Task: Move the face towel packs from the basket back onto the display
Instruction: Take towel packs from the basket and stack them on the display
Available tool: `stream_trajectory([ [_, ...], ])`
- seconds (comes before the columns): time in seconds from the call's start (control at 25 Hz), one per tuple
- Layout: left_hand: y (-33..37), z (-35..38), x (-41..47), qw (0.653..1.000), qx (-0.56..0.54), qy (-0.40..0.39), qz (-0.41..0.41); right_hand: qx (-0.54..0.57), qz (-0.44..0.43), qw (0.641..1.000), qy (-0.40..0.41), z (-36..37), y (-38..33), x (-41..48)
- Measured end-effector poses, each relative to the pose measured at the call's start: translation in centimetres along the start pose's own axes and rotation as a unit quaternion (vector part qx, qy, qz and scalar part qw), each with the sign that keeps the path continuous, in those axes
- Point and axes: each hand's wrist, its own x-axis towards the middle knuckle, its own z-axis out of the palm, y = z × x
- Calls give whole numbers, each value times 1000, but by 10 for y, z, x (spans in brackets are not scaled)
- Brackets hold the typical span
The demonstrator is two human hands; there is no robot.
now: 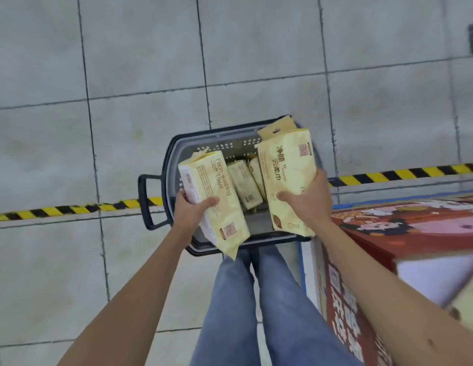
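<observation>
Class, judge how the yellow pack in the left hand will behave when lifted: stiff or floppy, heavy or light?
Probably light: the left hand alone holds the pack. Likely fairly firm: it juts out straight without drooping. The wrinkled wrapper hints at soft contents.

The place was a shop, most probably a supermarket aisle. A grey plastic shopping basket (219, 147) with a dark handle (144, 202) stood on the floor (124, 62) just below both grips. Yellow face towel packs (244, 183) of one same kind, with barcodes and printed labels, lay in it, and the left grip (193, 207) and the right grip (306, 204) held one more each. Just right of the right grip stood a red printed display (415, 228), stacked like a promotion stand. The floor had large pale tiles, and a yellow-and-black warning tape (71, 208) ran across it, left of the left grip.
</observation>
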Motion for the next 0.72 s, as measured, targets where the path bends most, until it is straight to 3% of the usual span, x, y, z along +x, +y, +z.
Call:
stream_trajectory([
  [0.32, 36, -43, -139, 991, -85, 16, 102, 54, -72, 996, 16, -94, -18, -127],
  [0.72, 54, -78, -170, 978, -127, -68, 151, 91, -59, 989, 100, -104, -10, -218],
])
